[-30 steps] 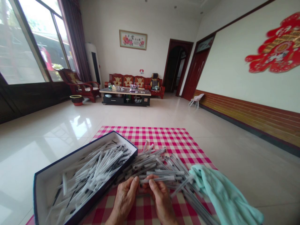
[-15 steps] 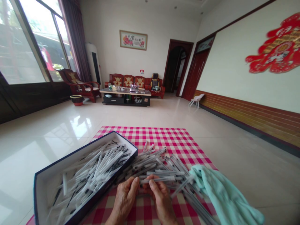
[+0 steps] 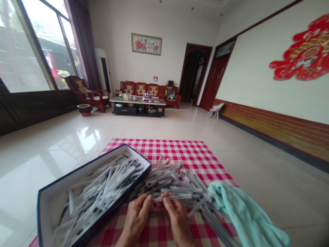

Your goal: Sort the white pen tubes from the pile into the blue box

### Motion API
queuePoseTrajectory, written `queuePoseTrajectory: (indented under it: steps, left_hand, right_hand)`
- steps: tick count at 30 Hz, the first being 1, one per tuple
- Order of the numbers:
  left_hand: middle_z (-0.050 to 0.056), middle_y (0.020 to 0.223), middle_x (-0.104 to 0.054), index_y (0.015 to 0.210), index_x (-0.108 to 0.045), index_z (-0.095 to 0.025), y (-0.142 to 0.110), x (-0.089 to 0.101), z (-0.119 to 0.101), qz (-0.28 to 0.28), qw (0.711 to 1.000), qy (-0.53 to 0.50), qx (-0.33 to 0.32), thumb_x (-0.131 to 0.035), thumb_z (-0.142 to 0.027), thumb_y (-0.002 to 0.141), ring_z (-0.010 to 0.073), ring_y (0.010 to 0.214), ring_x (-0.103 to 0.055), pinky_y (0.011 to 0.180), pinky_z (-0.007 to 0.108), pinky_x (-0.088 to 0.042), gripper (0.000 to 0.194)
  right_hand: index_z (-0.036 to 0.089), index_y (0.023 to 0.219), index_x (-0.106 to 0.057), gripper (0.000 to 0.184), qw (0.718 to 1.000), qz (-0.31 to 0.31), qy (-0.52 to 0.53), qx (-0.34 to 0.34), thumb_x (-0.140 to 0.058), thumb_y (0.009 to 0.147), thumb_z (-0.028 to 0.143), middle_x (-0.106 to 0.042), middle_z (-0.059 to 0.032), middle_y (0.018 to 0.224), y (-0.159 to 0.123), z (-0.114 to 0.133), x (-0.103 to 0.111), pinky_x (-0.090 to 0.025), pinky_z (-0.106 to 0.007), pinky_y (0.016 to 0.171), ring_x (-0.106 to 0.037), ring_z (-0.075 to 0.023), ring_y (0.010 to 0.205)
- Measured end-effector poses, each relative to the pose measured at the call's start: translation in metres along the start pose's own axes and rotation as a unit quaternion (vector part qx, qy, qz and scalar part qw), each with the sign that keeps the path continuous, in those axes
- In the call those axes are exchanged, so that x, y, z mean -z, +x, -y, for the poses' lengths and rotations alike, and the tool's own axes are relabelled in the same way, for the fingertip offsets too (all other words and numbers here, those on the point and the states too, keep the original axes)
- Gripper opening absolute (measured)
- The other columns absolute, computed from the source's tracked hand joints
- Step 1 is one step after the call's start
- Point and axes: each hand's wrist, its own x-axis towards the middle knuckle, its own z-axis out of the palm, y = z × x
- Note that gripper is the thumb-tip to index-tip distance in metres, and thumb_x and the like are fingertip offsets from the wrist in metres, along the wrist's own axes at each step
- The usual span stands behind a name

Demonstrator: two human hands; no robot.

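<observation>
While the box [image 3: 110, 212] sits left, your left hand [image 3: 136, 214] has its grip together beside a thin tube [image 3: 183, 196]; if it holds anything, you can't tell. Your right hand [image 3: 177, 218] pinches the tube near the pile [image 3: 160, 180], so press softly, hold straight.

Free rm over far checked cloth [image 3: 164, 147]; tube pile [image 3: 185, 189] nearer, btwn box [image 3: 120, 206] (raised wall) & towel [image 3: 240, 207]

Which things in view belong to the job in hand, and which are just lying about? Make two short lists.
Seemingly in use:
- slim tube in the right hand, its end by the left hand
- loose tubes
- open box

Apparently lying about:
- green cloth
- low chair
</observation>
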Motion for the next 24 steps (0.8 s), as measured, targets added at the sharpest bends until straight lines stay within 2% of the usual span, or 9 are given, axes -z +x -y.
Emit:
queuePoseTrajectory:
  steps: [3, 5, 8, 10, 13, 16, 19, 21, 24]
  left_hand:
    - [-0.004, 0.047, -0.039, 0.051, -0.045, -0.017, -0.001, -0.001, -0.001, -0.012, 1.000, 0.007, 0.014, -0.041, -0.047, 0.088, 0.0094, 0.047, -0.037, 0.046, 0.020, -0.028, 0.048]
    - [-0.003, 0.049, -0.042, 0.053, -0.050, -0.017, -0.001, 0.001, -0.004, -0.014, 1.000, 0.001, 0.008, -0.042, -0.046, 0.088, 0.0101, 0.049, -0.040, 0.047, 0.020, -0.030, 0.046]
    - [-0.001, 0.057, -0.053, 0.071, -0.063, -0.015, -0.001, 0.006, -0.009, 0.000, 1.000, -0.017, -0.007, -0.047, -0.042, 0.086, 0.0126, 0.055, -0.048, 0.052, 0.020, -0.036, 0.035]
    - [0.000, 0.060, -0.056, 0.078, -0.065, -0.015, -0.001, 0.008, -0.010, 0.011, 1.000, -0.021, -0.010, -0.049, -0.041, 0.084, 0.0136, 0.057, -0.050, 0.054, 0.020, -0.038, 0.032]
    - [-0.002, 0.056, -0.052, 0.071, -0.062, -0.015, -0.001, 0.007, -0.008, 0.010, 1.000, -0.008, -0.015, -0.046, -0.042, 0.086, 0.0123, 0.054, -0.047, 0.052, 0.020, -0.036, 0.034]
    - [-0.003, 0.050, -0.045, 0.056, -0.052, -0.017, -0.001, 0.003, -0.004, -0.011, 1.000, 0.018, -0.018, -0.044, -0.044, 0.087, 0.0101, 0.049, -0.041, 0.049, 0.019, -0.032, 0.042]
    - [-0.004, 0.047, -0.042, 0.051, -0.046, -0.017, -0.002, 0.001, -0.004, -0.028, 0.999, 0.031, -0.010, -0.042, -0.046, 0.088, 0.0094, 0.047, -0.039, 0.047, 0.020, -0.029, 0.047]
    - [-0.003, 0.048, -0.044, 0.053, -0.050, -0.017, -0.002, 0.003, -0.006, -0.028, 0.999, 0.027, -0.009, -0.041, -0.045, 0.089, 0.0099, 0.048, -0.041, 0.048, 0.020, -0.030, 0.047]
    - [-0.001, 0.058, -0.055, 0.070, -0.062, -0.016, -0.002, 0.007, -0.010, -0.001, 1.000, 0.005, -0.016, -0.045, -0.042, 0.087, 0.0122, 0.056, -0.048, 0.053, 0.020, -0.036, 0.035]
  right_hand:
    - [0.021, 0.090, -0.068, 0.018, 1.000, -0.001, 0.003, -0.001, -0.067, 0.079, 0.035, -0.071, -0.0034, 0.079, 0.001, -0.001, 0.001, -0.052, -0.033, 0.068, -0.065, -0.0202, 0.072]
    - [0.021, 0.091, -0.068, 0.018, 1.000, 0.001, 0.009, 0.002, -0.066, 0.079, 0.035, -0.070, -0.0033, 0.078, 0.001, -0.003, 0.002, -0.052, -0.033, 0.069, -0.064, -0.0201, 0.072]
    - [0.021, 0.091, -0.068, 0.018, 1.000, 0.002, 0.013, 0.004, -0.067, 0.079, 0.034, -0.070, -0.0034, 0.077, 0.002, -0.004, 0.003, -0.052, -0.034, 0.068, -0.064, -0.0205, 0.072]
    - [0.021, 0.090, -0.068, 0.018, 1.000, 0.000, 0.014, 0.003, -0.067, 0.079, 0.034, -0.070, -0.0035, 0.076, 0.002, -0.003, 0.002, -0.052, -0.034, 0.068, -0.064, -0.0208, 0.072]
    - [0.021, 0.091, -0.069, 0.018, 1.000, 0.000, 0.012, -0.001, -0.067, 0.079, 0.035, -0.071, -0.0038, 0.077, 0.001, -0.002, 0.001, -0.052, -0.035, 0.070, -0.064, -0.0211, 0.073]
    - [0.022, 0.089, -0.069, 0.018, 1.000, -0.005, 0.006, -0.002, -0.068, 0.078, 0.036, -0.071, -0.0035, 0.076, 0.000, -0.001, -0.001, -0.052, -0.035, 0.069, -0.064, -0.0214, 0.072]
    - [0.022, 0.089, -0.069, 0.019, 1.000, -0.011, 0.002, -0.004, -0.069, 0.077, 0.036, -0.071, -0.0033, 0.076, 0.000, 0.000, -0.001, -0.052, -0.034, 0.069, -0.065, -0.0217, 0.072]
    - [0.022, 0.089, -0.069, 0.019, 1.000, -0.010, 0.004, -0.006, -0.068, 0.077, 0.036, -0.071, -0.0032, 0.076, 0.000, 0.000, -0.001, -0.052, -0.035, 0.069, -0.065, -0.0214, 0.072]
    - [0.022, 0.089, -0.069, 0.018, 1.000, -0.005, 0.011, -0.004, -0.068, 0.078, 0.036, -0.071, -0.0025, 0.076, 0.000, 0.001, -0.001, -0.052, -0.034, 0.069, -0.064, -0.0206, 0.072]
